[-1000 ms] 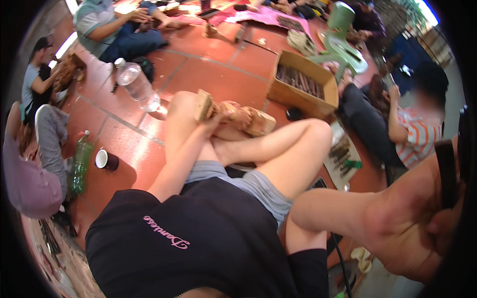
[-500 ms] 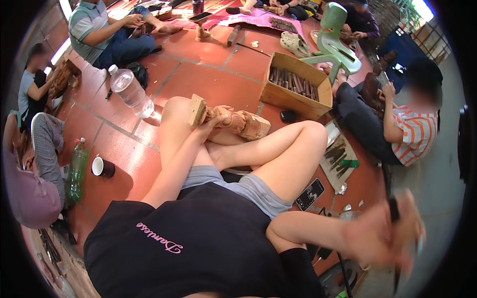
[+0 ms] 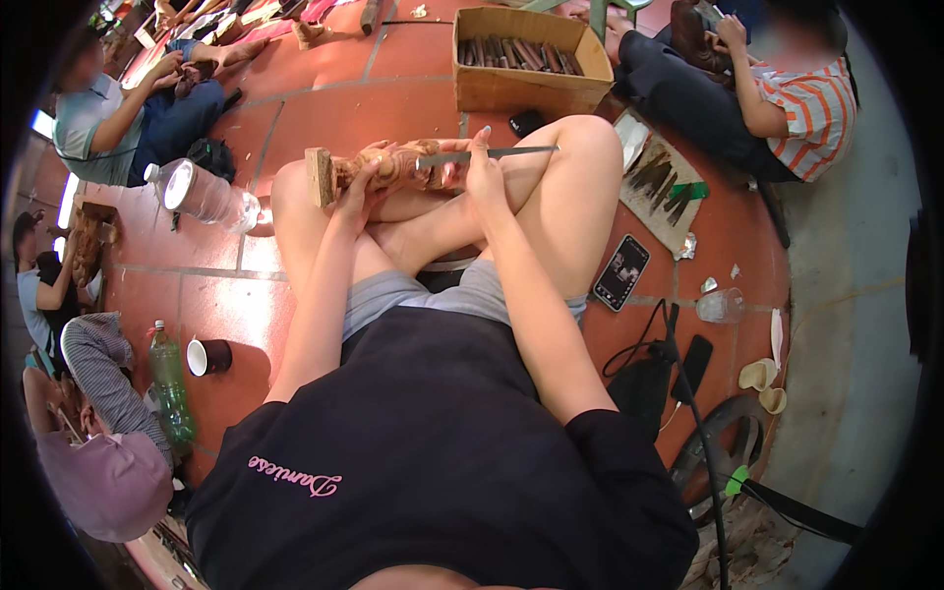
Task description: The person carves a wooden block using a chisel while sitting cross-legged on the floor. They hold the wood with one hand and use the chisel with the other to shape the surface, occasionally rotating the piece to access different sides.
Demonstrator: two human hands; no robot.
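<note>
A carved wooden figure (image 3: 393, 167) with a square base (image 3: 320, 177) lies across my lap, above my crossed legs. My left hand (image 3: 358, 193) is closed around its middle, close to the base end. In my right hand (image 3: 483, 179) is a long, thin, flat metal tool (image 3: 523, 151), file-like, with the thumb along its top. The tool's left end reaches the right part of the figure, and its other end points over my right knee. Whether the tool's edge touches the wood cannot be made out. My right fingers partly hide the figure's far end.
A cardboard box (image 3: 531, 93) of wood-handled tools stands ahead. Right of my knee lie a tray with flat tools (image 3: 661, 187) and a phone (image 3: 621, 273). A water bottle (image 3: 211, 200), cup (image 3: 208, 357) and green bottle (image 3: 171, 383) stand left. Several people sit around, carving.
My right hand has come in from the far right to the figure, now with the flat metal tool in it. My left hand keeps hold of the figure. The view has tilted downward.
</note>
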